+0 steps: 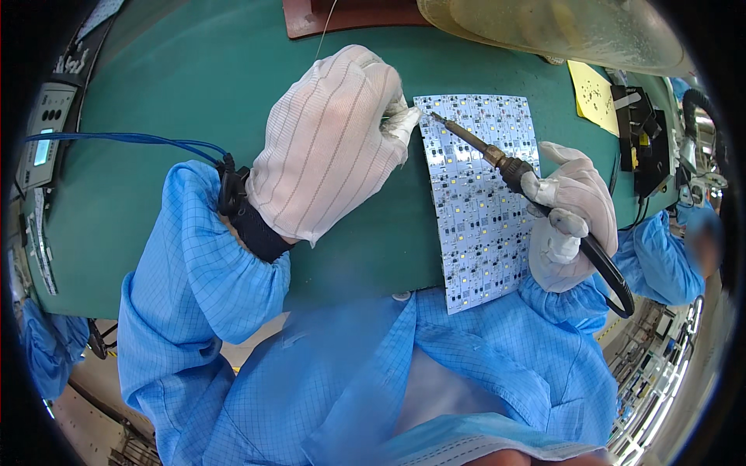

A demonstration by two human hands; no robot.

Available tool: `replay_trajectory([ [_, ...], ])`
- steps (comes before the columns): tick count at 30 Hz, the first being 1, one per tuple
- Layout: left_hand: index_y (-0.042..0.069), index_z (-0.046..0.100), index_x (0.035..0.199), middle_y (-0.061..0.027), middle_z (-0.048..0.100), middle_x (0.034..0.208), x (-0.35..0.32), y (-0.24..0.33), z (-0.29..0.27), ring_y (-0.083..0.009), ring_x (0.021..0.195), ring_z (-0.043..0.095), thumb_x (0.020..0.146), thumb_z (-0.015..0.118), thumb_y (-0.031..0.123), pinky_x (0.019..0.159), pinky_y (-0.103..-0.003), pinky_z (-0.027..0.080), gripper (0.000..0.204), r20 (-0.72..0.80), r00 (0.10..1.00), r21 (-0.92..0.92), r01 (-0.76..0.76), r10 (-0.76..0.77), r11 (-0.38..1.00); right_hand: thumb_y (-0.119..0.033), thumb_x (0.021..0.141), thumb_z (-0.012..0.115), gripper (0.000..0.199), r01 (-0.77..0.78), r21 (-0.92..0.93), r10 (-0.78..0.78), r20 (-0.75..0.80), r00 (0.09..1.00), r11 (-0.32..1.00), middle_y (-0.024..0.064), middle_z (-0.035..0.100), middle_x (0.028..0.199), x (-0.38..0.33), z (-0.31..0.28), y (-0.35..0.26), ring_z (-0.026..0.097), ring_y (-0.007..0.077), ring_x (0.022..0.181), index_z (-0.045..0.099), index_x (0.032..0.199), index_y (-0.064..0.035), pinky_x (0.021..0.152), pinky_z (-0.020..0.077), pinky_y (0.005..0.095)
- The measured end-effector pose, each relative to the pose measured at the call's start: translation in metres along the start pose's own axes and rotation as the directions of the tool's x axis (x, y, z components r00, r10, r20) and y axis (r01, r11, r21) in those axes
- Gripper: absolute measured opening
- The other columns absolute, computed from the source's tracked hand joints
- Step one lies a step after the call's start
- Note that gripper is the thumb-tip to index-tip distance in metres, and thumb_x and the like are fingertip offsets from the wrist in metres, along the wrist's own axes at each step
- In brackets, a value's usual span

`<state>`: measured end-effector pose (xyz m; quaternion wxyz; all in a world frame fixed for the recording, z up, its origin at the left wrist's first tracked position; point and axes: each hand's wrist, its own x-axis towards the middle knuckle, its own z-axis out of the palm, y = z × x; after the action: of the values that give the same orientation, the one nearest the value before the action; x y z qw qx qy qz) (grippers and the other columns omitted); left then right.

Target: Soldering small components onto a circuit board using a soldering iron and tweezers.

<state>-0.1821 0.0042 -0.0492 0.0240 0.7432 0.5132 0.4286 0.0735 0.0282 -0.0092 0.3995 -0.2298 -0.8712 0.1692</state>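
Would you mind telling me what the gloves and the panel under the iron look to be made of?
The left hand and right hand wear white woven fabric gloves, matte, with thin stripes. The panel looks like a rigid white-coated circuit board dotted with small components.

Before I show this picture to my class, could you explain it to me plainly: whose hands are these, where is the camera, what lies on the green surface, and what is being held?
There is one picture, taken by a fisheye camera worn on a person's head and looking down, so straight edges bend near the rim. No machine is at work: a person in a blue coat uses two hands in white striped fabric gloves. The left hand pinches something small at the corner of a white rectangular circuit panel lying on the green table mat; what it pinches is too small to tell. A dark wrist strap with a blue cord sits on that wrist. The right hand grips a black-handled soldering iron, its metal tip on the panel's upper left. A yellow sheet lies farther right.
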Motion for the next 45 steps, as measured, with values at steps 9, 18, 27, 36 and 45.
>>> replay_trajectory([
  [9, 0.004, 0.056, 0.077, -0.0083, 0.058, 0.078, 0.0020, 0.0054, -0.0044, -0.0280, 0.069, 0.057, 0.069, 0.077, 0.003, 0.068, -0.037, 0.047, 0.022, 0.024, 0.999, 0.010, 0.037, -0.037, 0.999, -0.049, 0.098, 0.046, 0.051, -0.014, -0.054, 0.015, 0.019, 1.000, 0.998, 0.0121, 0.066, 0.074, -0.0027, -0.0023, -0.0002, 0.058, 0.0224, 0.064, 0.064, 0.087, -0.0029, 0.082, 0.0522, 0.0580],
  [18, 0.004, 0.057, 0.076, -0.0085, 0.059, 0.078, 0.0027, 0.0014, -0.0015, -0.0276, 0.071, 0.058, 0.071, 0.078, 0.006, 0.069, -0.037, 0.048, 0.022, 0.026, 0.999, 0.027, 0.020, -0.021, 0.999, -0.051, 0.097, 0.046, 0.052, -0.019, -0.047, 0.020, 0.027, 0.999, 0.999, 0.0089, 0.064, 0.071, 0.0018, -0.0005, -0.0032, 0.058, 0.0217, 0.064, 0.065, 0.088, -0.0040, 0.083, 0.0523, 0.0568],
  [27, 0.004, 0.057, 0.075, -0.0083, 0.059, 0.078, 0.0032, 0.0044, -0.0014, -0.0273, 0.071, 0.059, 0.071, 0.078, 0.006, 0.070, -0.037, 0.048, 0.021, 0.037, 0.999, 0.020, 0.036, -0.037, 0.999, -0.048, 0.096, 0.051, 0.048, -0.059, -0.046, 0.057, -0.027, 0.998, 0.997, 0.0093, 0.067, 0.074, -0.0023, 0.0015, -0.0038, 0.057, 0.0206, 0.063, 0.065, 0.085, -0.0036, 0.083, 0.0515, 0.0572],
  [36, 0.004, 0.058, 0.076, -0.0081, 0.059, 0.079, 0.0024, 0.0035, -0.0016, -0.0272, 0.071, 0.058, 0.070, 0.078, 0.005, 0.069, -0.037, 0.047, 0.021, 0.025, 0.999, 0.018, 0.031, -0.031, 0.999, -0.050, 0.096, 0.051, 0.049, -0.053, -0.061, 0.052, -0.014, 0.999, 0.997, 0.0094, 0.068, 0.074, -0.0008, 0.0011, -0.0038, 0.058, 0.0200, 0.064, 0.065, 0.086, -0.0043, 0.084, 0.0518, 0.0570],
  [45, 0.004, 0.058, 0.076, -0.0081, 0.060, 0.079, 0.0025, 0.0042, -0.0001, -0.0273, 0.071, 0.058, 0.070, 0.078, 0.006, 0.068, -0.037, 0.048, 0.021, 0.026, 0.999, 0.024, 0.033, -0.034, 0.999, -0.050, 0.097, 0.046, 0.050, -0.025, -0.041, 0.025, -0.010, 1.000, 0.999, 0.0093, 0.068, 0.075, 0.0019, 0.0034, -0.0048, 0.057, 0.0196, 0.062, 0.064, 0.088, -0.0038, 0.082, 0.0524, 0.0546],
])
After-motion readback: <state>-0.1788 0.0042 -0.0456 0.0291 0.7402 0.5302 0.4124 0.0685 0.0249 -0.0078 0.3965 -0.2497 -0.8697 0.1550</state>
